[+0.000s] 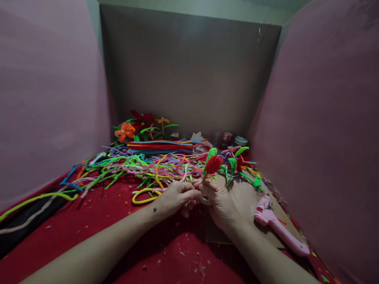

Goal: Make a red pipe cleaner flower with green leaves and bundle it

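A red pipe-cleaner flower (213, 164) with a green fuzzy leaf (211, 153) stands upright above my fingers. My right hand (220, 201) is closed in a pinch round its lower end. Right beside it, my left hand (177, 195) has thumb and fingers pressed together, close to the hidden stem. What lies between the left fingertips is covered. A small pale patterned thing (206, 200) shows under the right fingers; its kind is unclear.
Loose coloured pipe cleaners (174, 169) heap behind my hands, with a straight bundle (161, 146) beyond. Finished flowers (126, 131) stand back left. A pink glue gun (278, 227) rests on cardboard (245, 197) at right. Pink side walls flank the red cloth (148, 252).
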`<state>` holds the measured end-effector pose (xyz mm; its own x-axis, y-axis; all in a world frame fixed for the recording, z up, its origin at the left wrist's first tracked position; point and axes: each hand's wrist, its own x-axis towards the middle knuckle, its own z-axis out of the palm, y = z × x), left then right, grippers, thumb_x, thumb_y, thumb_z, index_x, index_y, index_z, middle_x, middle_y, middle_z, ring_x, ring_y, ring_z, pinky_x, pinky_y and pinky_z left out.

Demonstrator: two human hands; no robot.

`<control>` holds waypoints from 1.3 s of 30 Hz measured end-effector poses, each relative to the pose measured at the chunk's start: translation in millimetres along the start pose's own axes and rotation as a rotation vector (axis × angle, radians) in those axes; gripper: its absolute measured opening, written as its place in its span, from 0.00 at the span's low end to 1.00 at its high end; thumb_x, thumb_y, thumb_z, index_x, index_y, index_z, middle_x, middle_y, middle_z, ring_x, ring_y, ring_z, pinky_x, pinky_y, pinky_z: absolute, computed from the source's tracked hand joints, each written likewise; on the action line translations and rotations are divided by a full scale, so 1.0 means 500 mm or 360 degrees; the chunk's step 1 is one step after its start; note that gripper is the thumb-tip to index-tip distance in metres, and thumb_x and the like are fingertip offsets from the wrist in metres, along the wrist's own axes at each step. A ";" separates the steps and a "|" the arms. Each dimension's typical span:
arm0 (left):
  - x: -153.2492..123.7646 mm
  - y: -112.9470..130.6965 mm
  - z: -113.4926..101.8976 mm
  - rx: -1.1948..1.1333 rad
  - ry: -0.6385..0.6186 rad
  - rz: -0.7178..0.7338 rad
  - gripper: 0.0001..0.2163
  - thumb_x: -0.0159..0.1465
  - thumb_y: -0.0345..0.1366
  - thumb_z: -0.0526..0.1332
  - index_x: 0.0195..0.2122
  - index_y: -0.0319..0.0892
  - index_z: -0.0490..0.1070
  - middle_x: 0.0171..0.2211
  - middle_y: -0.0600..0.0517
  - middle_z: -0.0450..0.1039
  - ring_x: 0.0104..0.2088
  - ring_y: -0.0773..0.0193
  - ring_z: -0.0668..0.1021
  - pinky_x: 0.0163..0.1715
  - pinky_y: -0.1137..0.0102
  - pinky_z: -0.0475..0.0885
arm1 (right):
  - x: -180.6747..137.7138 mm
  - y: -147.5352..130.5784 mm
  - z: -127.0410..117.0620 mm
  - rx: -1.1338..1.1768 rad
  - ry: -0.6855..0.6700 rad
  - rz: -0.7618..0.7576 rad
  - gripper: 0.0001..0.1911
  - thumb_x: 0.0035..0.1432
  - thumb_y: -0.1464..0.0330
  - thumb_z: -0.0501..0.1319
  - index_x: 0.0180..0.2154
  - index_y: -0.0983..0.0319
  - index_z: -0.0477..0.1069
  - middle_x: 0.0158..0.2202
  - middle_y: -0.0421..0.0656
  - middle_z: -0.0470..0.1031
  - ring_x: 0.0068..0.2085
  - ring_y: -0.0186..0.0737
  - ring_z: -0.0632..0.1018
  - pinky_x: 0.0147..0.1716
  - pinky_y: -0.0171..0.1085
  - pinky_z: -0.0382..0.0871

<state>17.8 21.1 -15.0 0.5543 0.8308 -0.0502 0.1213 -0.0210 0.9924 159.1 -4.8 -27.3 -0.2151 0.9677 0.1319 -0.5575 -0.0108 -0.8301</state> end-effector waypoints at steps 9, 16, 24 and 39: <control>0.009 0.052 -0.028 -0.0513 0.0281 0.0037 0.13 0.54 0.45 0.61 0.30 0.38 0.69 0.19 0.57 0.64 0.15 0.77 0.62 0.14 0.79 0.55 | -0.010 0.004 -0.008 -0.0215 -0.0064 0.0226 0.08 0.43 0.66 0.67 0.27 0.65 0.76 0.23 0.40 0.72 0.25 0.29 0.66 0.27 0.31 0.56; 0.018 0.110 -0.014 -0.0602 0.0201 -0.0170 0.12 0.52 0.41 0.62 0.21 0.37 0.66 0.13 0.58 0.62 0.13 0.75 0.62 0.13 0.79 0.55 | -0.019 -0.020 0.013 -0.0432 -0.0244 0.0296 0.08 0.45 0.66 0.65 0.23 0.66 0.75 0.19 0.37 0.66 0.24 0.29 0.61 0.27 0.33 0.52; 0.040 0.064 -0.034 -0.0903 0.0123 -0.0566 0.09 0.54 0.35 0.57 0.19 0.39 0.60 0.08 0.59 0.56 0.08 0.75 0.59 0.08 0.80 0.50 | -0.016 -0.023 -0.002 -0.0450 -0.0408 0.0173 0.10 0.51 0.64 0.62 0.31 0.63 0.77 0.27 0.40 0.72 0.31 0.34 0.66 0.36 0.36 0.56; 0.023 0.080 -0.056 -0.0511 0.0470 -0.0028 0.11 0.53 0.30 0.58 0.39 0.41 0.66 0.28 0.53 0.69 0.23 0.69 0.72 0.18 0.76 0.66 | -0.013 -0.016 -0.018 -0.0297 -0.0434 0.0209 0.09 0.50 0.65 0.62 0.29 0.65 0.75 0.27 0.42 0.72 0.30 0.34 0.69 0.33 0.34 0.57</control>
<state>6.2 45.4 27.2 0.2897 0.9538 -0.0791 -0.1596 0.1296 0.9786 172.2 -8.8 -26.7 -0.4956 0.8578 0.1362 -0.3600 -0.0601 -0.9310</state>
